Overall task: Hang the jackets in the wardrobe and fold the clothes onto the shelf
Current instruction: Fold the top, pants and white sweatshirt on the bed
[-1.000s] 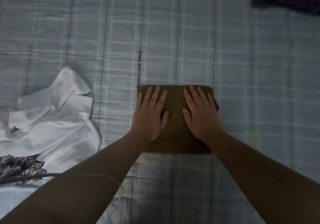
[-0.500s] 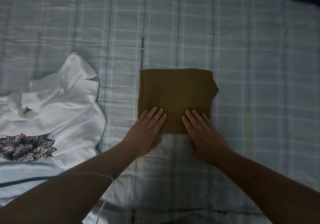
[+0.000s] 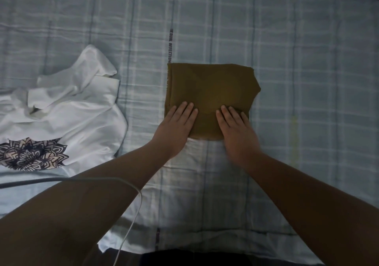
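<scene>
A pale blue checked bedsheet [image 3: 287, 60] covers the work surface. A folded olive-brown garment [image 3: 211, 89] lies flat at its centre. The left hand [image 3: 174, 130] and right hand [image 3: 238, 132] rest palm-down on the garment's near edge, fingers straight and together, gripping nothing. A crumpled white printed shirt [image 3: 67, 113] lies well apart to the left. A thin white cable [image 3: 131, 224] crosses the left forearm.

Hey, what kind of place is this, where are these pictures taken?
Most likely a bedroom, looking down on a bed. A pale blue checked bedsheet covers the whole wrinkled, soft-looking surface. A folded brown garment lies on it, and a crumpled white printed T-shirt lies to its left.
</scene>
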{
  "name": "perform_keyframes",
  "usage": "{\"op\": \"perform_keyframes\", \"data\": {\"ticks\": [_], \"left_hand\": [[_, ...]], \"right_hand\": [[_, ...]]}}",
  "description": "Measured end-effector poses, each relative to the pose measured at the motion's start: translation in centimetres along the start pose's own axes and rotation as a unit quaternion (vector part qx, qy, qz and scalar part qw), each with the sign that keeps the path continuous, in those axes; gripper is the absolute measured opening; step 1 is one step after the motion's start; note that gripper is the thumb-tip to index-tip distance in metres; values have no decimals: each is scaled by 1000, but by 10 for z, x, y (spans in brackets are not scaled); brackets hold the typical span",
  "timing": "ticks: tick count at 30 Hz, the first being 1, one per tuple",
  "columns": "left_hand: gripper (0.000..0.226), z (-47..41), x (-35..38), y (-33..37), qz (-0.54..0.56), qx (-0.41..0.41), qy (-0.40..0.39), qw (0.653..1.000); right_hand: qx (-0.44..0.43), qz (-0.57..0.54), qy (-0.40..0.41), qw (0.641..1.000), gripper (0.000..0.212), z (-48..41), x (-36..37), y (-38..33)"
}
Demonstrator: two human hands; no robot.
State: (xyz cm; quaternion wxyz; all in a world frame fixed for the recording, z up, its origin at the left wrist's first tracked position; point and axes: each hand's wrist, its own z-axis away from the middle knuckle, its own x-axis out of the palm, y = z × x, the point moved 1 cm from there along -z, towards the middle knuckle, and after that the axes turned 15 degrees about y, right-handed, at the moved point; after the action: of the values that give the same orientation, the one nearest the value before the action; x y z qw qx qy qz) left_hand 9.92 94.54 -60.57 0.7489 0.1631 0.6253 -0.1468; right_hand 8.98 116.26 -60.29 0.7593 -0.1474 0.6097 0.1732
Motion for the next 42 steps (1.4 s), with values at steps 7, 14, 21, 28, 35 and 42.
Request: {"op": "perform_keyframes", "data": {"ticks": [7,14,21,28,35,42], "left_hand": [[65,46,-8,23,46,21,-59,997],[70,90,-23,51,114,21,-173,978],[60,64,-68,25,294,-85,-261,916],[32,13,-92,-22,403,-205,-165,877],[19,3,-61,-42,557,-432,65,706],[31,-6,-37,-21,437,-462,138,759]], "right_hand": [[-20,-6,-16,1000,62,51,-3,-14],[-32,-42,-101,993,73,107,4,-27],[64,-212,-150,964,61,82,-58,-13],[205,-320,-59,923,29,32,-79,33],[299,-375,82,874,14,3,-50,51],[314,-293,131,893,24,-10,-27,35]]}}
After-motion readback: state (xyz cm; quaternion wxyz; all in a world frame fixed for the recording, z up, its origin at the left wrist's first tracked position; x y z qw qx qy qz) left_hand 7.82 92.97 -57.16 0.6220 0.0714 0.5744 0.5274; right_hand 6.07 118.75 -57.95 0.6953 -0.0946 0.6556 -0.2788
